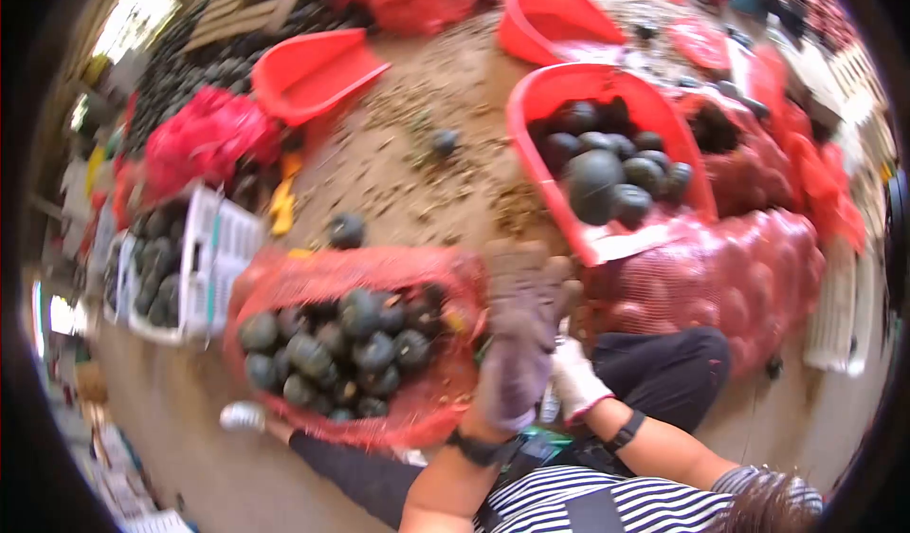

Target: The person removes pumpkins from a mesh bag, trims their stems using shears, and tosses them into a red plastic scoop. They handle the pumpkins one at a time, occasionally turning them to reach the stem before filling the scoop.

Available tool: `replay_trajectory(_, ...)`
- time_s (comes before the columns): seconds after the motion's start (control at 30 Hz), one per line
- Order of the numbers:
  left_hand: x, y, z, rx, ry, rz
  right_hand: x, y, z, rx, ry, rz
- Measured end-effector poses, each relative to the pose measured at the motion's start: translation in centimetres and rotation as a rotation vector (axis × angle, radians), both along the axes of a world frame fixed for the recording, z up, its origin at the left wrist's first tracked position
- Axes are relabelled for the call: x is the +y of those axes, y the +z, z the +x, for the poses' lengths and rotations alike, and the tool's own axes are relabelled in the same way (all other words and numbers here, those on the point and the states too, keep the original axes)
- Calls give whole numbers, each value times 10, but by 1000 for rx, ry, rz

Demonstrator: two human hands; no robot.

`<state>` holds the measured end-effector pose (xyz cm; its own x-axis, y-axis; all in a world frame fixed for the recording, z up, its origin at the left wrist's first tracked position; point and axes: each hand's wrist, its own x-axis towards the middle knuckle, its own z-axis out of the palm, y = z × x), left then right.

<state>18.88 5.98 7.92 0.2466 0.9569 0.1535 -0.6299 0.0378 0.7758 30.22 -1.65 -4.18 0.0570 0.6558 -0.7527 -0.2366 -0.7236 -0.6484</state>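
Note:
My left hand (523, 334), in a dirty purple-grey glove with brown fingers, is raised in front of me, blurred, its fingers stretched out and nothing seen in it. Just right of the opened red mesh bag (455, 272), it is apart from the dark green squashes (365, 315) inside. My right hand (575, 378), in a white glove, is close behind the left one and partly covered by it. Its fingers look closed near a thin, pale, shiny thing, too blurred to name.
A red scoop-shaped basin (697, 158) of squashes stands front right, beside a full red mesh bag (730, 272). A white crate (223, 258) of squashes is at left. More red scoops (318, 73) lie beyond, and loose squashes (444, 142) rest on the littered floor.

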Motion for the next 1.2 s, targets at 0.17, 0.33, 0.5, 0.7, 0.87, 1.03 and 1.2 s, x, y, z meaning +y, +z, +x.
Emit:
replay_trajectory(0.17, 55, -109, -83, 1518, 761, 130, -8, -8, -2, -275, -32, -16)
replay_trajectory(0.33, 105, -190, -214, 1915, 694, -650, 1, 5, -8, -257, 104, -33)
replay_trajectory(0.5, 133, -189, -282, 1578, 378, -530, 12, 30, -12, -176, 124, -132)
replay_trajectory(0.7, 39, -106, -232, -255, 148, -748, 1, 25, -18, -438, 423, 140)
replay_trajectory(0.87, -23, -102, -138, -508, 92, -781, 3, 78, -30, -543, 454, 573)
replay_trajectory(1.03, -14, -74, -51, -339, 37, -669, -7, 61, -19, -668, 215, 281)
replay_trajectory(1.2, -7, -45, -45, 201, 52, -14, -11, 4, 0, -624, 108, 232)
